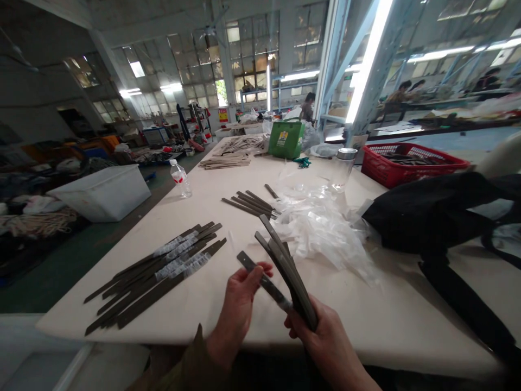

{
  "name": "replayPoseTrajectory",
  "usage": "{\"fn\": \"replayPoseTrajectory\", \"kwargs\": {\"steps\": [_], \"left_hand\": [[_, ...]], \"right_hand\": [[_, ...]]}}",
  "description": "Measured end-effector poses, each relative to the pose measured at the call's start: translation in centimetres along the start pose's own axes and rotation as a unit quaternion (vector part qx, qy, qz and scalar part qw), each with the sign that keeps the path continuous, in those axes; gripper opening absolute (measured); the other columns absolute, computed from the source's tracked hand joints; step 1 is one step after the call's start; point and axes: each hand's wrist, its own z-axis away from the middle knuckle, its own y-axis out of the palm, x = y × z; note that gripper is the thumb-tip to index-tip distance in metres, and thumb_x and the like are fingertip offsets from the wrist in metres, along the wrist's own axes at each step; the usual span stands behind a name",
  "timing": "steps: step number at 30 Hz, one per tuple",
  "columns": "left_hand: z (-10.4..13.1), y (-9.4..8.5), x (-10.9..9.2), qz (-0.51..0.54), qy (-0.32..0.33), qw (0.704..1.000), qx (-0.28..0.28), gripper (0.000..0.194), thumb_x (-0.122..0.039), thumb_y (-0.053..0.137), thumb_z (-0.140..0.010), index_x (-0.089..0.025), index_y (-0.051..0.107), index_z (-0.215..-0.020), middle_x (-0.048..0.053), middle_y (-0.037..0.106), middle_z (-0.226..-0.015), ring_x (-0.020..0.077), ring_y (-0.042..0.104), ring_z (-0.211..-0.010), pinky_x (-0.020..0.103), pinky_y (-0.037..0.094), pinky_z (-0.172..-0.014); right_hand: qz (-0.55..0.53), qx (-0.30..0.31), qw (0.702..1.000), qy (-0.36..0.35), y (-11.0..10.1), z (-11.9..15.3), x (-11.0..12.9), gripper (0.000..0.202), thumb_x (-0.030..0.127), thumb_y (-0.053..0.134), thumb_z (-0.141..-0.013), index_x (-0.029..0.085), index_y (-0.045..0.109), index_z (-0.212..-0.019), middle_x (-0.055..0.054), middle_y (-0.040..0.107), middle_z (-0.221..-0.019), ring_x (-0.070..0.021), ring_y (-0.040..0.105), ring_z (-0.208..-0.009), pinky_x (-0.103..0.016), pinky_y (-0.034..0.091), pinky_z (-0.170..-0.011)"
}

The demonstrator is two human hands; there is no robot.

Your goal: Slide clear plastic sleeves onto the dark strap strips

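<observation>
My right hand (321, 328) is wrapped round the lower end of a bundle of dark grey-brown flat strips (291, 271), which fan upward from the fist. Between thumb and fingers my left hand (240, 298) pinches a single flat strip (266, 285) with a small hole near its tip. The lower end of that strip reaches my right hand. To the left lies a pile of similar strips (142, 282), with clear plastic wrapped round their middles. Beyond my hands, several loose strips (250, 203) lie beside a heap of clear plastic bags (325, 222).
The pale table (195, 203) carries a water bottle (181, 179), a glass jar (344, 168), a green bag (286, 138), teal-handled scissors (302, 162) and more strips (226, 162). At right are a red basket (378, 165) and a black bag (431, 212). A white bin (108, 193) stands left; people sit farther back.
</observation>
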Motion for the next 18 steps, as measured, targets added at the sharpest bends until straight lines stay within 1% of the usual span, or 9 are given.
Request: {"fn": "replayPoseTrajectory", "kwargs": {"steps": [2,4,5,7,9,10,12,14,18], "left_hand": [[0.7,0.4,0.8,-0.003,-0.049,0.997,0.061,0.024,-0.035,0.075,-0.077,-0.011,0.072,-0.079,0.004,0.066,-0.068,0.0119,0.059,-0.061,0.024,0.050,-0.059],[1.3,0.6,1.4,0.009,-0.079,0.992,0.098,0.024,-0.036,0.072,-0.079,-0.012,0.071,-0.081,0.002,0.062,-0.062,0.0104,0.053,-0.051,0.023,0.045,-0.048],[1.2,0.6,1.3,0.022,-0.073,0.993,0.088,0.024,-0.036,0.073,-0.079,-0.013,0.072,-0.086,0.002,0.064,-0.066,0.0106,0.055,-0.053,0.023,0.047,-0.049],[0.6,0.3,0.4,0.054,-0.026,0.998,0.023,0.031,-0.037,0.078,-0.074,-0.017,0.072,-0.096,0.004,0.071,-0.086,0.0125,0.064,-0.070,0.023,0.054,-0.064],[-0.3,-0.1,-0.8,0.084,0.022,0.995,-0.043,0.034,-0.037,0.082,-0.069,-0.018,0.073,-0.096,0.004,0.071,-0.100,0.0142,0.066,-0.086,0.024,0.054,-0.081],[-0.5,-0.1,-1.1,0.089,0.027,0.994,-0.056,0.033,-0.037,0.083,-0.068,-0.017,0.073,-0.093,0.005,0.071,-0.100,0.0144,0.066,-0.087,0.024,0.054,-0.083],[-0.4,0.0,-0.8,0.083,-0.013,0.995,-0.047,0.028,-0.035,0.083,-0.068,-0.014,0.074,-0.085,0.005,0.072,-0.088,0.0127,0.066,-0.078,0.023,0.054,-0.076],[0.5,0.3,0.5,0.077,-0.060,0.995,-0.010,0.025,-0.034,0.079,-0.074,-0.013,0.073,-0.084,0.005,0.070,-0.079,0.0112,0.064,-0.069,0.022,0.053,-0.069],[2.0,0.7,2.4,0.055,-0.062,0.996,0.021,0.026,-0.036,0.074,-0.078,-0.012,0.072,-0.086,0.005,0.069,-0.076,0.0121,0.062,-0.064,0.024,0.052,-0.060]], "right_hand": [[-0.007,0.000,1.000,-0.003,0.1,-0.1,0.0,0.021,0.033,0.050,-0.090,0.015,0.055,-0.098,-0.002,0.065,-0.075,-0.0143,0.063,-0.064,-0.025,0.051,-0.061],[-0.019,0.004,1.000,-0.003,0.2,-0.2,0.0,0.023,0.033,0.050,-0.090,0.015,0.054,-0.103,-0.002,0.065,-0.075,-0.0149,0.064,-0.065,-0.025,0.051,-0.062],[-0.021,0.005,1.000,-0.001,0.2,-0.2,0.0,0.022,0.034,0.050,-0.090,0.015,0.054,-0.101,-0.002,0.065,-0.075,-0.0151,0.064,-0.065,-0.025,0.051,-0.062],[-0.012,0.005,1.000,0.007,0.2,-0.1,-0.1,0.020,0.035,0.050,-0.090,0.015,0.055,-0.091,-0.003,0.066,-0.074,-0.0153,0.064,-0.065,-0.025,0.050,-0.061],[0.005,0.001,1.000,0.014,0.2,-0.1,-0.1,0.022,0.036,0.050,-0.090,0.016,0.055,-0.083,-0.004,0.066,-0.073,-0.0150,0.063,-0.063,-0.025,0.049,-0.059],[0.011,0.000,1.000,0.016,0.2,-0.1,-0.1,0.022,0.035,0.049,-0.090,0.016,0.055,-0.082,-0.004,0.066,-0.073,-0.0149,0.063,-0.062,-0.025,0.049,-0.059],[0.010,-0.003,1.000,0.014,0.4,-0.3,-0.1,0.020,0.034,0.050,-0.090,0.016,0.056,-0.085,-0.003,0.066,-0.073,-0.0147,0.063,-0.063,-0.025,0.049,-0.060],[-0.001,-0.003,1.000,0.009,0.6,-0.5,-0.1,0.018,0.032,0.051,-0.089,0.015,0.057,-0.093,-0.003,0.066,-0.075,-0.0149,0.064,-0.064,-0.025,0.050,-0.061],[-0.049,0.001,0.999,0.015,0.8,-0.8,0.2,0.030,0.036,0.053,-0.089,0.014,0.057,-0.108,-0.003,0.067,-0.077,-0.0164,0.065,-0.066,-0.026,0.052,-0.062]]}}
